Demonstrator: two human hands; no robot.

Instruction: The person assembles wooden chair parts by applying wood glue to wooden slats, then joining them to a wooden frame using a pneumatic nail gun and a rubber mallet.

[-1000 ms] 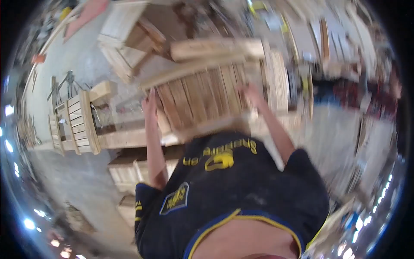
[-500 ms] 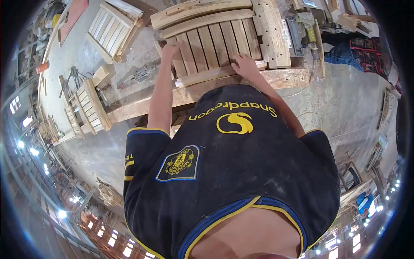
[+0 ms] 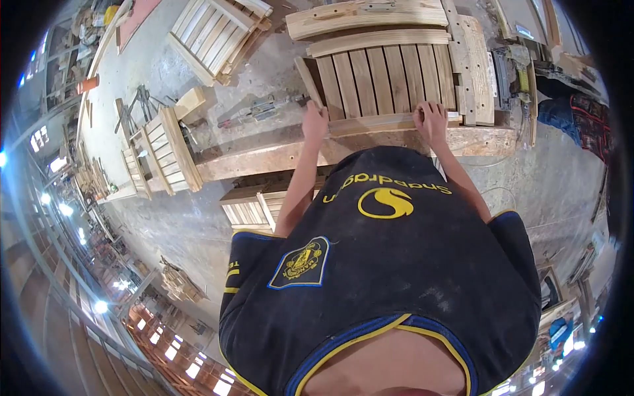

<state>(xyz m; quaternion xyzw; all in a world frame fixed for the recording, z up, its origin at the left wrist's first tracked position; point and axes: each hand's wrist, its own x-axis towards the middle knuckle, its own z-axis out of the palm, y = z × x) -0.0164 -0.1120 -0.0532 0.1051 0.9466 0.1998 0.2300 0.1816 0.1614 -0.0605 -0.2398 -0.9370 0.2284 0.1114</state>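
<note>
A slatted wooden panel (image 3: pixel 376 82) lies on the workbench in front of me, with dark gaps between its boards. My left hand (image 3: pixel 316 121) is at its near left corner, fingers closed around the end of the short side rail (image 3: pixel 309 80). My right hand (image 3: pixel 432 123) rests on the near rail (image 3: pixel 373 124) toward the right, its fingers curled over the edge. A curved wooden rail (image 3: pixel 380 41) runs along the far side of the slats. To the right stands a wide board with dark holes (image 3: pixel 477 72).
The workbench's thick wooden edge (image 3: pixel 264 162) runs between me and the panel. Other slatted pieces (image 3: pixel 214 33) lie at the far left, with more slatted frames (image 3: pixel 162 148) nearer. A metal clamp (image 3: pixel 261 109) lies left of the panel. At the right, a person's patterned clothing (image 3: pixel 588 122) shows.
My left hand has moved from the left part of the slats toward me, to the near left corner. My right hand stays on the near rail. The view has shifted left.
</note>
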